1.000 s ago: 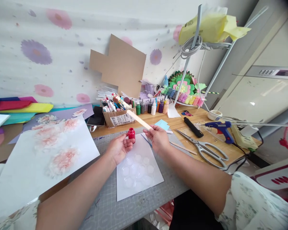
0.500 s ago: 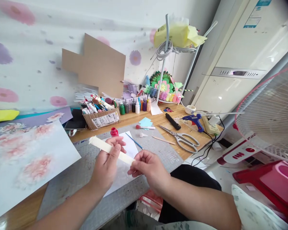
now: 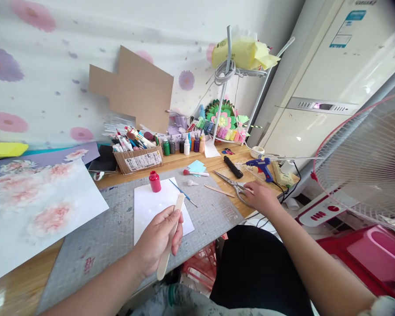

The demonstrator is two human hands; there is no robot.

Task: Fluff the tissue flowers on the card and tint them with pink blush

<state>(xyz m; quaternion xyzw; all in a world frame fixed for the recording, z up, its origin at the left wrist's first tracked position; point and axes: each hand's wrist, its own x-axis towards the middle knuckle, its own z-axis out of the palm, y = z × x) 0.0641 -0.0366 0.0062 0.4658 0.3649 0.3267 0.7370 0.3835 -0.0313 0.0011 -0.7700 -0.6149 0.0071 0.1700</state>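
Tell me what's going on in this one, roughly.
A person sits at a craft table, with the left hand holding a flat wooden stick over the cutting mat. The right hand is on the handles of the scissors, which lie on the table. An open red bottle stands on white paper, with a thin blue brush lying partly across the sheet.

Beyond the hands [image 3: 161, 235] I see a brown cardboard cutout [image 3: 138, 92] before flower-patterned white sheeting [image 3: 72, 72]; to their right, a round, red-rimmed wire fan [image 3: 365, 162].
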